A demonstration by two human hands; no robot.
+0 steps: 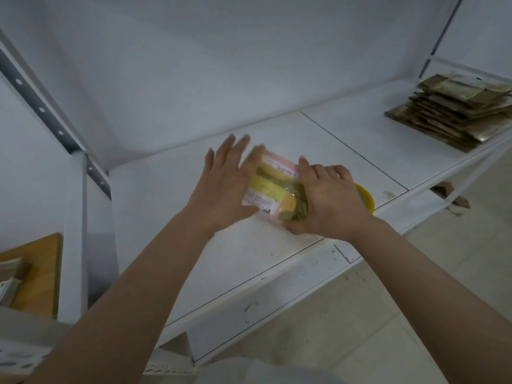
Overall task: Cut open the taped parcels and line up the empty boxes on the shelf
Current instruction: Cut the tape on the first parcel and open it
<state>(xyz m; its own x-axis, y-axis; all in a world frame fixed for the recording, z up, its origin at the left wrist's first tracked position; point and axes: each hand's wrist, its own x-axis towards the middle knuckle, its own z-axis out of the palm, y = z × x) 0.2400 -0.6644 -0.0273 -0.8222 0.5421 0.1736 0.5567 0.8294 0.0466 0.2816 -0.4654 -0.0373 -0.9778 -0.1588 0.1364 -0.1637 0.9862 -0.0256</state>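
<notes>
A taped parcel [273, 187] is held on the shelf [346, 151] between the flat-fingered left hand [221, 184] and the curled, gripping right hand [329, 200], so cutting its tape is judged next.

White metal shelf unit [346, 151] w/ perforated upright [41, 109], pale wall [194, 51], light tiled floor [415, 300].

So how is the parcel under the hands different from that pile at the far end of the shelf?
The labelled, tape-wrapped brown parcel is a single piece with both hands on it; the stack of flattened brown cardboard is many layered sheets, untouched. The parcel carries pale printed labels; the stack shows none. Both lie on the white metal shelf.
</notes>
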